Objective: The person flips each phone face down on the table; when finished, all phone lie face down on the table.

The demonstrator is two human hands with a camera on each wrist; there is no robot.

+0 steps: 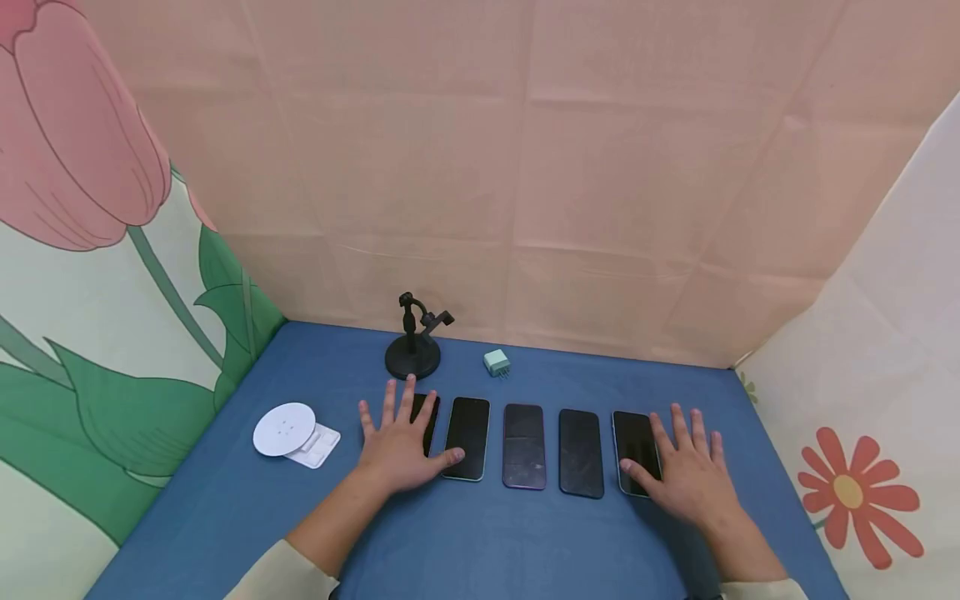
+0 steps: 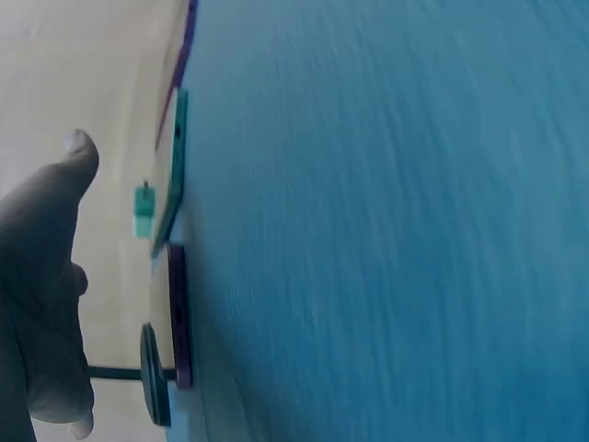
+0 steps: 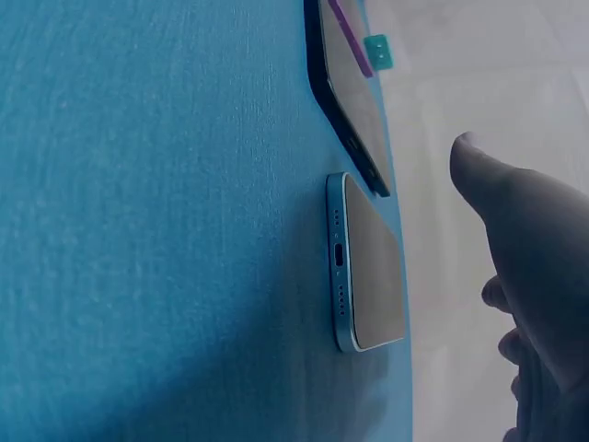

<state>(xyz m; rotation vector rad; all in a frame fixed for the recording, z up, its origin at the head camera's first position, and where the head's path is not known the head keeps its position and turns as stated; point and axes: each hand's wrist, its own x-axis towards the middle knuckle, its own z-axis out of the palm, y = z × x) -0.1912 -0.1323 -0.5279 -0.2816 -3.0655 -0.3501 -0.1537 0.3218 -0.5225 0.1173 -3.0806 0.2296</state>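
Observation:
Several smartphones lie screen up in a row on the blue cloth. My left hand [image 1: 397,450], fingers spread, hovers over the leftmost phone [image 1: 430,433] and covers part of it; its thumb overlaps the second phone [image 1: 468,433]. In the middle lie a purple-edged phone [image 1: 523,446] and a dark phone [image 1: 581,452]. Over the right end, my right hand [image 1: 693,479] is spread too, its thumb overlapping the rightmost phone [image 1: 632,442]. The right wrist view shows that phone's light-blue edge and charging port [image 3: 339,255], with the hand [image 3: 543,267] raised above the cloth. Neither hand holds anything.
A black phone stand [image 1: 412,354] with a round base is behind the left hand. Next to it sits a pale green plug adapter [image 1: 497,362]. At the left lies a white disc [image 1: 284,429] overlapping a white flat piece [image 1: 315,447]. Fabric walls [image 1: 525,167] border the table.

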